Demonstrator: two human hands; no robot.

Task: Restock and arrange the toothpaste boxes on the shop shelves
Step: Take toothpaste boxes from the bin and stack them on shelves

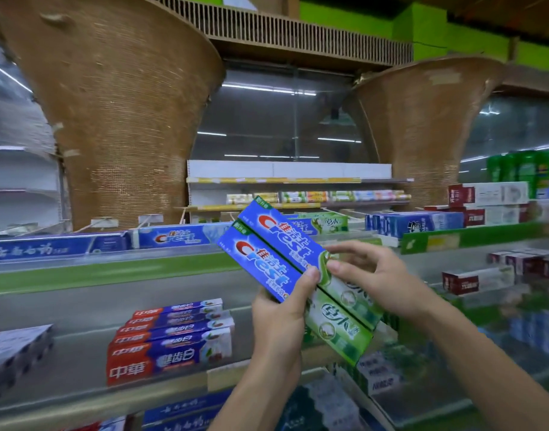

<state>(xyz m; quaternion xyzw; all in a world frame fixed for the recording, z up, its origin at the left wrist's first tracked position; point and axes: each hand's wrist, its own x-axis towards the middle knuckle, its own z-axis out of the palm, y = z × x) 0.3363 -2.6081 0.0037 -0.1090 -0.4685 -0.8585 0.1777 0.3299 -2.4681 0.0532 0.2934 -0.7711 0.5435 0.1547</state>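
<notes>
Nearest the camera, two bare forearms rose from the bottom edge. The left hand (pixel 279 309) gripped from beneath, its thumb curled over the front face of the nearer box. The right hand (pixel 371 275) was half closed, pinching the farther box between thumb and forefinger at its long edge. Between them they held two Crest boxes (pixel 268 259), blue at one end and green at the other, side by side and touching. They tilted up to the left, in the air above the shelves and not resting on any of them.

Just beyond and lower left, on the middle shelf (pixel 80 343), lay one stack of red-and-blue boxes (pixel 170 346); six red ends could be counted. On the right, blurred, sat several red-and-white boxes (pixel 472 281); their number could not be told.

Farther back, the upper shelf (pixel 111 272) carried one lone Crest box (pixel 176 236) lying flat on its long side beside one dark blue box (pixel 55 248). To the right stood a block of Darlie boxes (pixel 419 223).

Farthest off, a back shelf (pixel 267 180) carried a single row of pale packets (pixel 316 196), flanked by two brown woven pillars (pixel 127 119).
</notes>
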